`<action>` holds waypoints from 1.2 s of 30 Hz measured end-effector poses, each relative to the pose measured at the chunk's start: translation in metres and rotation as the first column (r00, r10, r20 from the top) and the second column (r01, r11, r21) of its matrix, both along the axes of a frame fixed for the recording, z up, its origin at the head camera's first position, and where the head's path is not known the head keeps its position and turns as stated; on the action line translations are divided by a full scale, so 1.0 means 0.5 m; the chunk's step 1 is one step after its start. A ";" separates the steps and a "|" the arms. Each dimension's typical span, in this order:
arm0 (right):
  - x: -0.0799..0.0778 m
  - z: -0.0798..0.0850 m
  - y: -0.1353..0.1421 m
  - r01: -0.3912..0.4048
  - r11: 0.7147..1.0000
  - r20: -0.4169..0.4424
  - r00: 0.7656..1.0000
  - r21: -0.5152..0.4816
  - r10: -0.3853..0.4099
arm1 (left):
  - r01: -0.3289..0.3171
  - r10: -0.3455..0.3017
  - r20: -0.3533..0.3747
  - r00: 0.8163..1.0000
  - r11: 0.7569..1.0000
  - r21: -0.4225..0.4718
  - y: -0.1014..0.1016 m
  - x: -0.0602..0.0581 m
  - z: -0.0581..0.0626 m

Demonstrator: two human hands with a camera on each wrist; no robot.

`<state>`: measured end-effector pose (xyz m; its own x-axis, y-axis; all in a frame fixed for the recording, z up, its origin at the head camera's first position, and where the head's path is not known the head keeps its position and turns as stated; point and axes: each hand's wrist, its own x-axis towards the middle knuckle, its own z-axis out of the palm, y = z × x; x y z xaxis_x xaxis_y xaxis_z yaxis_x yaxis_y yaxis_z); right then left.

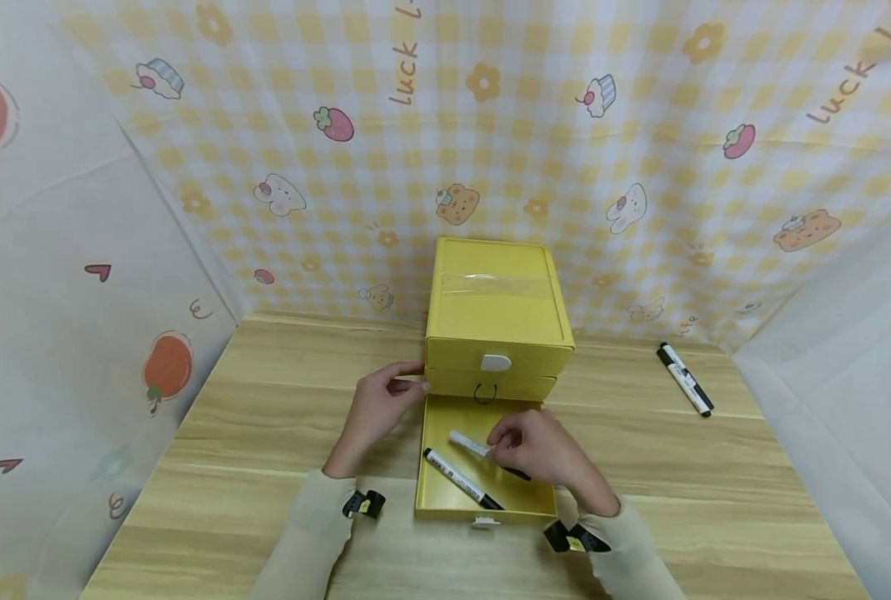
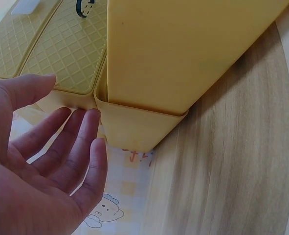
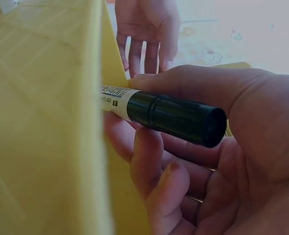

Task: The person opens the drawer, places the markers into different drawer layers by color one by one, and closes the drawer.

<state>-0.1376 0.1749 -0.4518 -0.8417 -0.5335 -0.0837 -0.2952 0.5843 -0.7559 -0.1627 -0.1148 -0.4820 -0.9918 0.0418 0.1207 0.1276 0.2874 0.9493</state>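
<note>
A yellow drawer box stands at the back of the table, its bottom drawer pulled out toward me. Over that drawer my right hand pinches a white marker with a black cap between thumb and fingers. Another marker lies slantwise in the drawer, beside the held one. My left hand is at the box's left side, fingertips at its front corner; in the left wrist view its fingers are loosely bent and hold nothing.
Two markers lie side by side on the wooden table at the right. A checked curtain hangs right behind the box. The middle drawer has a black loop, the top one a white tab.
</note>
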 end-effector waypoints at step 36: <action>-0.015 0.041 0.082 0.091 0.994 -0.063 0.993 -0.058 -0.095 | 0.007 -0.007 -0.003 1.000 1.000 0.009 -0.001 0.005 0.000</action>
